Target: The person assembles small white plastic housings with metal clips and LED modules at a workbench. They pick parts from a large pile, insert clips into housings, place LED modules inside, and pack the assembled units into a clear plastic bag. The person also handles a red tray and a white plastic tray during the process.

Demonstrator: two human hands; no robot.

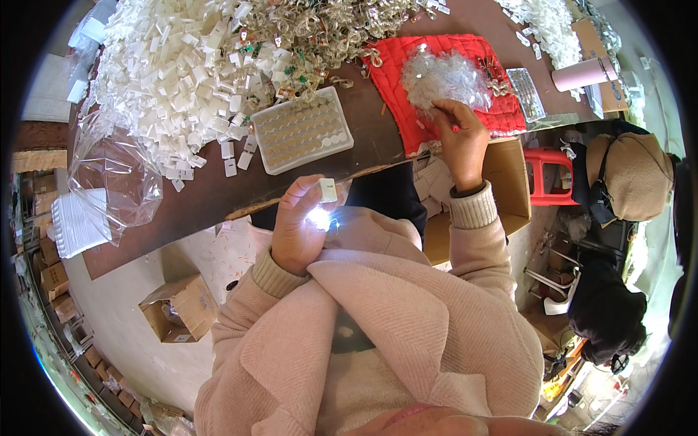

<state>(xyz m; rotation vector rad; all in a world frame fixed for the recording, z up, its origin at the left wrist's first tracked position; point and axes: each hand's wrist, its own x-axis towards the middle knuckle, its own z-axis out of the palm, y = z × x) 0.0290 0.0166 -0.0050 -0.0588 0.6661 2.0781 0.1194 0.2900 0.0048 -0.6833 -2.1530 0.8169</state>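
My left hand is closed on a small white plastic piece, held up in front of the table edge between thumb and fingers. A bright light glares just below the piece and washes out part of the grip. My right hand reaches over a red quilted cloth, thumb and forefinger pinched at the near edge of a heap of thin clear plastic bits. Whatever lies between those fingertips is too small to make out. Between the hands, a white tray with rows of round pieces rests on the table.
White plastic pieces and clear hook-like parts are heaped across the table's far left and middle. A crumpled clear bag and stacked white trays lie left. A pink cylinder lies right. Below are a cardboard box and red stool.
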